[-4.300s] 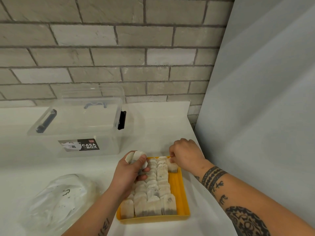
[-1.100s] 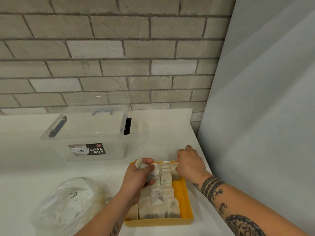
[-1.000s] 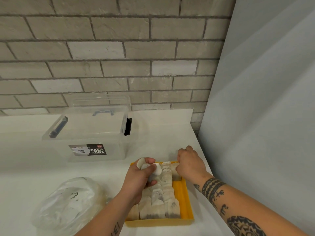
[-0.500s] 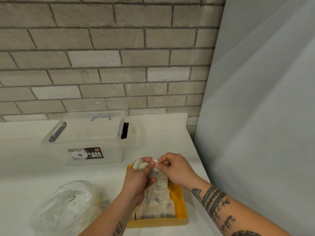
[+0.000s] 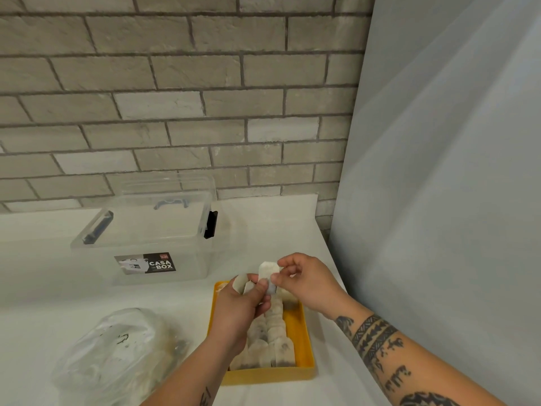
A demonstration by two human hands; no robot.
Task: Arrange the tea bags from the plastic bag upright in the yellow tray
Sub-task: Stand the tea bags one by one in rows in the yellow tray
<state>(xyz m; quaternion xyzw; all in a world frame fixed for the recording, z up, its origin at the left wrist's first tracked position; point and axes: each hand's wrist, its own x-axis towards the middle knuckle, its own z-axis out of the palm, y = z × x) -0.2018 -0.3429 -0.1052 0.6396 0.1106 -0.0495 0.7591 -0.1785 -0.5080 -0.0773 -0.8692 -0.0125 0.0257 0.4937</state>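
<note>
1. Step in hand: mid-fill. The yellow tray sits directly under both hands. Rows of tea bags stand upright along its left and middle; the strip below the right wrist is bare yellow.
2. The plastic bag lies crumpled left of the left forearm, apart from the tray. Can't tell what's left inside.
3. The left hand is curled round a small bunch of bags over the tray's far end. The right hand, touching it, pinches a single tea bag between thumb and forefinger.
4. Next, my read: lower that bag into the bare strip and seat it against a neighbour so it stays upright. It's soft paper, so a light pinch.
5. Surroundings: brick wall beyond the hands, grey panel right of the right hand, white bench underneath, clear lidded box beyond the left hand.
</note>
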